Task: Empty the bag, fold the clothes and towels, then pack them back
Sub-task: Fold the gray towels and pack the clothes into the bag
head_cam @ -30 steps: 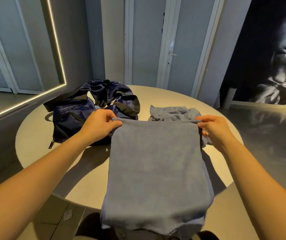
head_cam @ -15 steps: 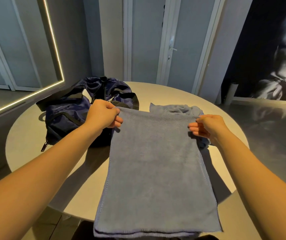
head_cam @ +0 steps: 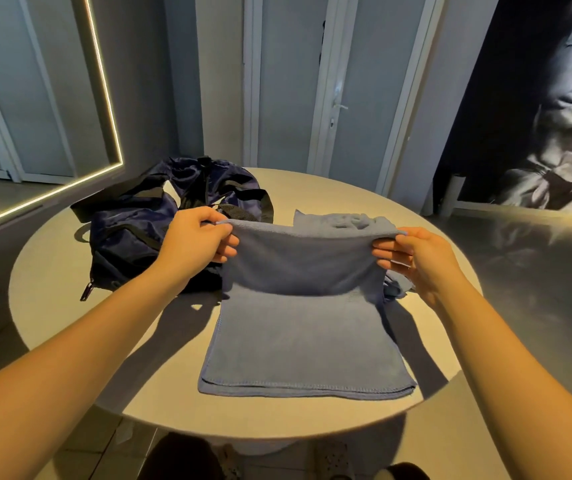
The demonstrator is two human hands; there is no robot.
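Midway across the round table [head_cam: 52, 271], left hand [head_cam: 194, 247] and right hand [head_cam: 419, 258] each pinched a corner of the blue-grey towel [head_cam: 305, 341], its far end lifted, its near half flat and doubled.

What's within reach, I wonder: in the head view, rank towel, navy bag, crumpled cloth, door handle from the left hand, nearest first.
1. Towel: gripped by the left hand.
2. Navy bag: just left of it.
3. Crumpled cloth: farther back, rightward.
4. Door handle: far wall.

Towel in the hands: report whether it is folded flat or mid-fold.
Mid-fold. The towel's near half lies doubled on the table; the left hand and right hand pinch its far edge, lifted.
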